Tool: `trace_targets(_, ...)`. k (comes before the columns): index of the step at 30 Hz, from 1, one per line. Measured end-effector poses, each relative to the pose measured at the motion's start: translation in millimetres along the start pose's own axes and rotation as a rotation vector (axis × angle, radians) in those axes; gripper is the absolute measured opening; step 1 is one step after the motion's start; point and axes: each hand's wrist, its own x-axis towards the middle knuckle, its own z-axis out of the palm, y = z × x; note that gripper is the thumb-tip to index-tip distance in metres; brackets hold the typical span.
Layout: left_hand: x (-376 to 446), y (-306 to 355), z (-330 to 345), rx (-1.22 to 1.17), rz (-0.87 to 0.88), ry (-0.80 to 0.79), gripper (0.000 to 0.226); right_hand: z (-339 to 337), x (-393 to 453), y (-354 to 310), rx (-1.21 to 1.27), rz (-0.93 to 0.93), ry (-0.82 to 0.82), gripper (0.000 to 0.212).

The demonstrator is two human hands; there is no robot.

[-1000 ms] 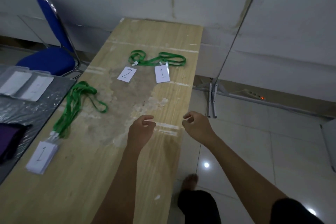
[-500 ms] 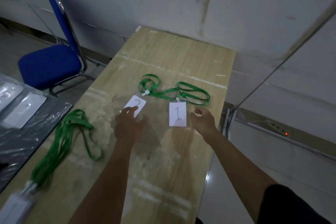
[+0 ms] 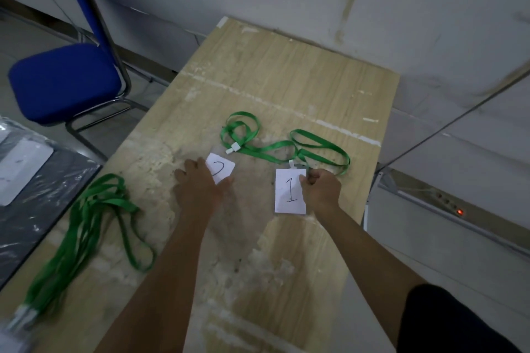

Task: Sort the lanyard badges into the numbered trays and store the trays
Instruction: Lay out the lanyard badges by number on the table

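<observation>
On a worn wooden tabletop (image 3: pixel 286 89), a left hand (image 3: pixel 200 183) lies spread on the badge marked 2 (image 3: pixel 222 170) while the right hand (image 3: pixel 321 188) pinches the badge marked 1 (image 3: pixel 289 192).

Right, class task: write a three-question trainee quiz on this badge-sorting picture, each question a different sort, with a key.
1. True or false: the left hand rests on the badge marked 2.
2. Which number is on the badge that the right hand pinches? A) 1 B) 3 C) 7
3. What colour is the chair beside the table?

Key: 1 true; 2 A; 3 blue.
</observation>
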Motion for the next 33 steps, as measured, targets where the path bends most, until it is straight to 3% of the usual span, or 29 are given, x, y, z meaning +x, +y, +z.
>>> trace_targets(6, -14, -4, 3, -0.094, 0.07, 0.138, 0.067, -1, -9, -3, 0.256, 0.153, 0.04, 0.022)
trace_targets(11, -33, 11, -8, -0.445, -0.09, 0.1, 0.064, 4, -24, 4, 0.456, 0.242, -0.126, 0.006)
trace_targets(16, -85, 36, -23, -0.67, -0.127, 0.1, 0.059, 3, -42, 14, 0.607, 0.255, -0.215, 0.008)
trace_targets(19, -116, 45, -20, -0.69, -0.108, 0.07, 0.056, -2, -61, 19, 0.7, 0.284, -0.267, 0.005)
trace_targets(23, -152, 53, -21, -0.684, -0.086, 0.087, 0.062, -14, -88, 30, 0.833, 0.318, -0.365, 0.024)
trace_targets(28, -199, 57, -32, -0.665, -0.046, 0.131, 0.076, -44, -122, 42, 0.954, 0.322, -0.476, 0.009)
trace_targets(33, -248, 59, -37, -0.643, -0.011, 0.132, 0.072, -71, -154, 63, 0.975, 0.301, -0.548, 0.015)
